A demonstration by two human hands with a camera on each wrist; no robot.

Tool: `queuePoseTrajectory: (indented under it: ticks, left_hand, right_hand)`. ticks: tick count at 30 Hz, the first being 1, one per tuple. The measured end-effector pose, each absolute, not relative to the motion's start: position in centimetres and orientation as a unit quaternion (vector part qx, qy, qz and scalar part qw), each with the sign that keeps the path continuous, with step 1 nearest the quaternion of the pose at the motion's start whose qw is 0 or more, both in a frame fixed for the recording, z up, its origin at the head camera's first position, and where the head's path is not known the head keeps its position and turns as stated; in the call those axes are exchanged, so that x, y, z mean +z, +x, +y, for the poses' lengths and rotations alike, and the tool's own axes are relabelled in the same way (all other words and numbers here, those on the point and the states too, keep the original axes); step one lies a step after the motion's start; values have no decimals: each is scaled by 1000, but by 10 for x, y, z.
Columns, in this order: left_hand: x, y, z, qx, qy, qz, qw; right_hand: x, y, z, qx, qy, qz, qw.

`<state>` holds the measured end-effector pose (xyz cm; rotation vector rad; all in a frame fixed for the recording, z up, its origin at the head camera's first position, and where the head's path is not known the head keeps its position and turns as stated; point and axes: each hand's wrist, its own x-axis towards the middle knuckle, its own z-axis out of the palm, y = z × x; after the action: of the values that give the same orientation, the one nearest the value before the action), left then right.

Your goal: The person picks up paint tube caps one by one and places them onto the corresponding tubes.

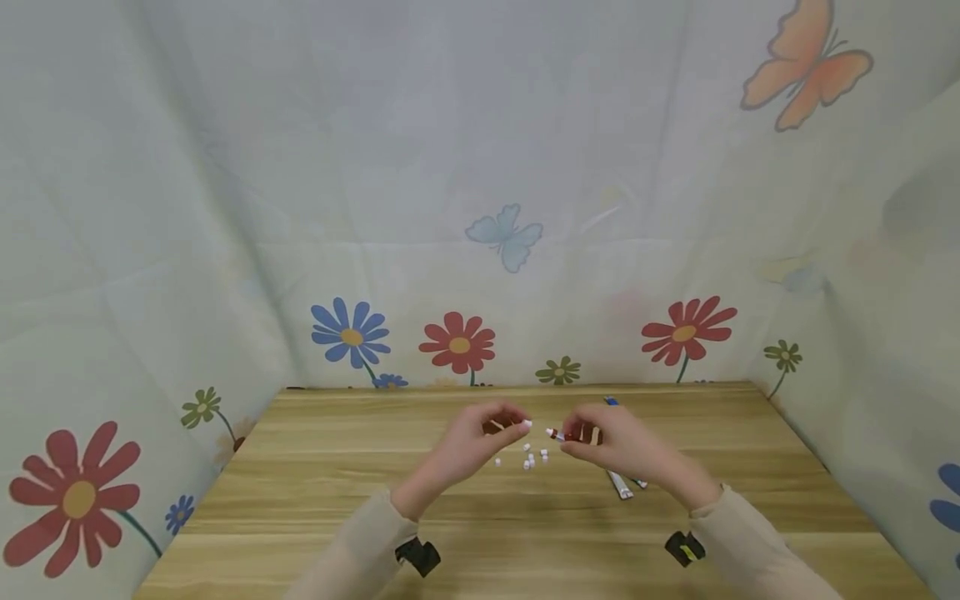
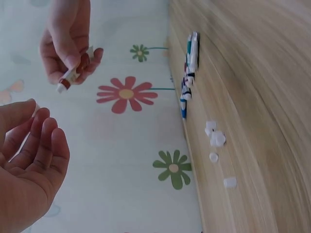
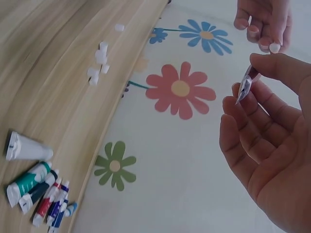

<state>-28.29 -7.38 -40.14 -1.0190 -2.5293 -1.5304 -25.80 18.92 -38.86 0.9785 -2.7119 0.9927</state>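
Note:
My left hand (image 1: 474,442) pinches a small white cap (image 3: 274,48) between thumb and fingertip, above the table. Facing it, my right hand (image 1: 621,440) pinches a small paint tube (image 2: 73,76) with a dark red and white label. The white nozzle end of the tube points toward the left hand, a short gap from the cap. Most of the tube is hidden by the right fingers in the head view. Below the hands, several loose white caps (image 2: 217,139) lie on the table.
Several paint tubes lie side by side on the wooden table (image 1: 337,467) to the right, among them a white tube (image 3: 30,147), a green tube (image 3: 30,182) and a red tube (image 3: 47,204). A flowered cloth (image 1: 225,167) hangs behind and at both sides.

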Motion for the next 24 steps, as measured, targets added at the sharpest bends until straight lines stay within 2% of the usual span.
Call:
queuePoseTrajectory:
  ticks: [10,17,24]
  left_hand:
    - [-401,-262,-72,-515,-329,-792,7]
    - [-402,-253,-75,-529,-330,-782,0]
    - [-407,-247,-73,-536,-331,-776,16]
  right_hand:
    - [-391,-245,182,349,334,-874,52]
    - [-394,-240,180,357,340,-865,89]
    - [-396,-236,182,348,350,-859,138]
